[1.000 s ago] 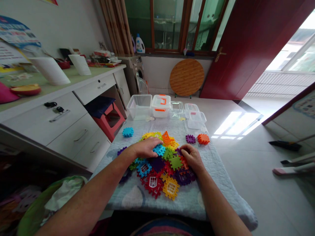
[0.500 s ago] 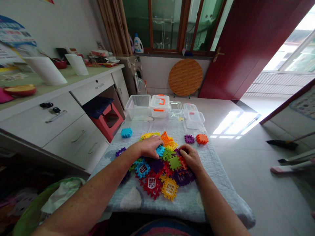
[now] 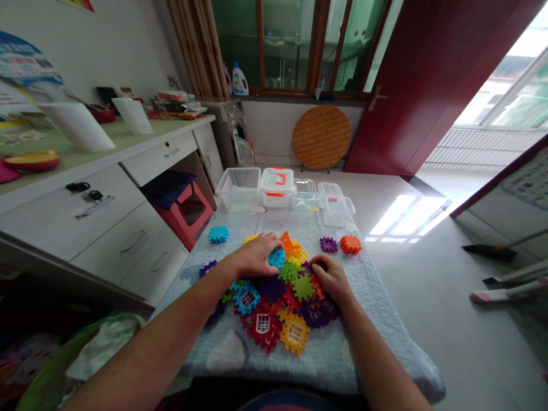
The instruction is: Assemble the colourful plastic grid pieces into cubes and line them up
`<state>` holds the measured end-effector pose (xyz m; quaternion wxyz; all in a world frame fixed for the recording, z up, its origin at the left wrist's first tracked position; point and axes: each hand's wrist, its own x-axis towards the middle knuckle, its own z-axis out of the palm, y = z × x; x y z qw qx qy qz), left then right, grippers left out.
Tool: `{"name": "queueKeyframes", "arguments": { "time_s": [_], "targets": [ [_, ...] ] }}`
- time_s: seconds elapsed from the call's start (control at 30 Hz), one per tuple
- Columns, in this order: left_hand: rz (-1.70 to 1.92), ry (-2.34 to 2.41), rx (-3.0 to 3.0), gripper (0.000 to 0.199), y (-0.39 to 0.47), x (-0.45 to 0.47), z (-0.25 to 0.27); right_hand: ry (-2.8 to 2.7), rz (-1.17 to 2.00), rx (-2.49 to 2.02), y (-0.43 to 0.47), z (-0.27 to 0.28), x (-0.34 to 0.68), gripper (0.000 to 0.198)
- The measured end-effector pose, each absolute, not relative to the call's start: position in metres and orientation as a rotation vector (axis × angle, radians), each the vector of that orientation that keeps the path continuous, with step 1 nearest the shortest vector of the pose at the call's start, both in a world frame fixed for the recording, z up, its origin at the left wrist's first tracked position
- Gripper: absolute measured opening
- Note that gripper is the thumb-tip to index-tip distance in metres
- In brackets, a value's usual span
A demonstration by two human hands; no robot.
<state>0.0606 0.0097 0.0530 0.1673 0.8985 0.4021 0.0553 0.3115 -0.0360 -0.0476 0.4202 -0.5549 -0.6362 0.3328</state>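
At the upper left of the frame, a white paper roll (image 3: pixel 79 127) is noted on a counter (image 3: pixel 165 128). Left of centre, a red stool (image 3: pixel 192 214) topped with a dark cushion (image 3: pixel 169 189) is seen. On the cloth-covered table (image 3: pixel 323 355), a light-blue stack of toothed tiles (image 3: pixel 218 234) is set apart from the central pile, below an open clear bin (image 3: pixel 238 191). Near the centre, the left hand (image 3: pixel 257 258) is curved over the pile's upper part, and a light-blue tile group (image 3: pixel 276 258) is held between its fingers and thumb. At the pile's near edge, a red tile (image 3: pixel 262 323) and a yellow tile (image 3: pixel 294 333) are laid out, both with white lattice windows; a green tile (image 3: pixel 303 287) is placed higher. The right hand (image 3: pixel 333 278) is rested at the pile's right side, its thumb and forefinger drawn narrow beside purple pieces; whether one is gripped cannot be told. Farther up, a purple tile (image 3: pixel 329 245) and an orange stack (image 3: pixel 351 244) are found side by side. At the upper right, a dark red door (image 3: pixel 411 85) is observed.
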Motion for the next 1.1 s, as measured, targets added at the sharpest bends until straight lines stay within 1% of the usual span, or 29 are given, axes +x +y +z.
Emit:
{"name": "queueKeyframes", "arguments": {
  "time_s": [0.13,0.23,0.3,0.43,0.63,0.87,1.1],
  "targets": [
    [0.365,1.264,2.469,0.049,0.015,0.028,0.066,-1.601,0.842,-1.392,-0.036,-0.048,0.312,0.014],
    [0.476,1.510,2.397,0.052,0.033,-0.019,0.069,-1.601,0.846,-1.392,-0.036,-0.048,0.312,0.015],
    [0.484,1.701,2.337,0.056,0.049,-0.052,0.064,-1.601,0.841,-1.390,-0.036,-0.047,0.312,0.015],
    [0.343,1.933,2.250,0.058,0.078,-0.095,0.044,-1.623,0.835,-1.393,-0.036,-0.046,0.312,0.015],
    [0.141,1.873,2.219,0.062,0.099,-0.106,0.021,-1.628,0.839,-1.407,-0.037,-0.045,0.312,0.016],
    [0.086,1.795,2.144,0.076,0.110,-0.117,0.006,-1.619,0.828,-1.400,-0.036,-0.048,0.313,0.015],
    [0.064,1.809,2.126,0.073,0.109,-0.118,0.007,-1.627,0.826,-1.399,-0.036,-0.048,0.313,0.015]
  ]
}}
